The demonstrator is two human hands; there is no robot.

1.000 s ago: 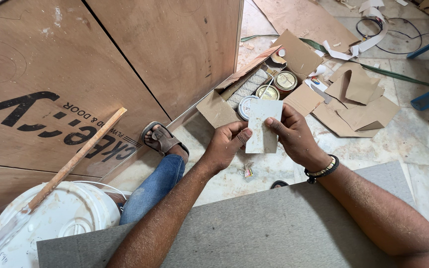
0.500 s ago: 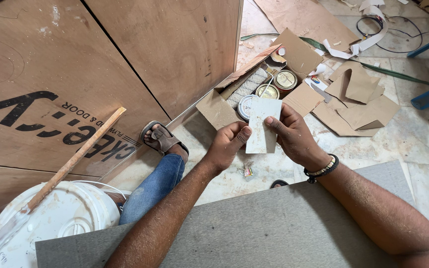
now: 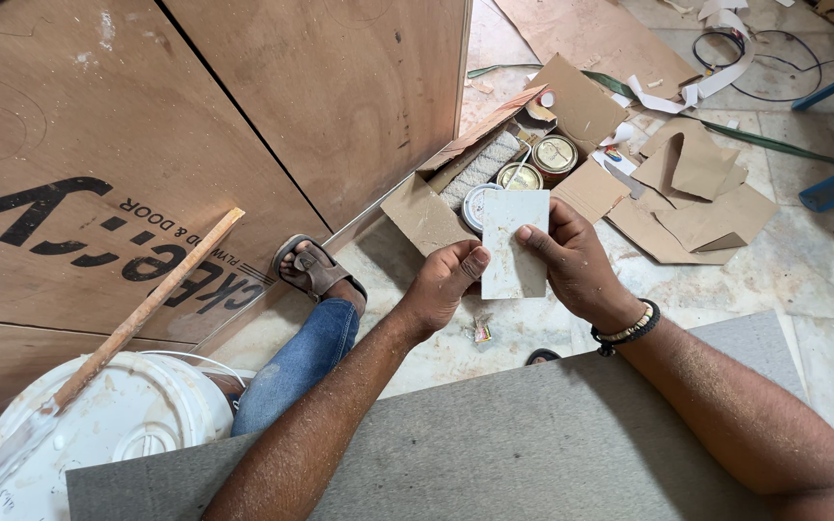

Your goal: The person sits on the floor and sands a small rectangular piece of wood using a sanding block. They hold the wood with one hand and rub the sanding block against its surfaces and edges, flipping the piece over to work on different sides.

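Note:
Both my hands hold one small pale speckled rectangular piece [image 3: 513, 241] out in front of me. My left hand [image 3: 444, 285] grips its lower left edge with thumb and fingers. My right hand [image 3: 576, 260] grips its right side, thumb across the face; a beaded bracelet [image 3: 629, 328] sits on that wrist. Both forearms reach out over a grey sheet [image 3: 533, 434] lying below them.
An open cardboard box [image 3: 436, 207] with round tins [image 3: 554, 154] lies on the tiled floor beyond the piece, with torn cardboard pieces [image 3: 697, 193] to its right. Large plywood boards [image 3: 195, 125] lean at left. A white bucket [image 3: 118, 415] with a wooden stick [image 3: 147, 309] stands lower left. My sandalled foot [image 3: 316, 270] rests near the boards.
The piece and both hands have shifted very slightly; the grip looks the same.

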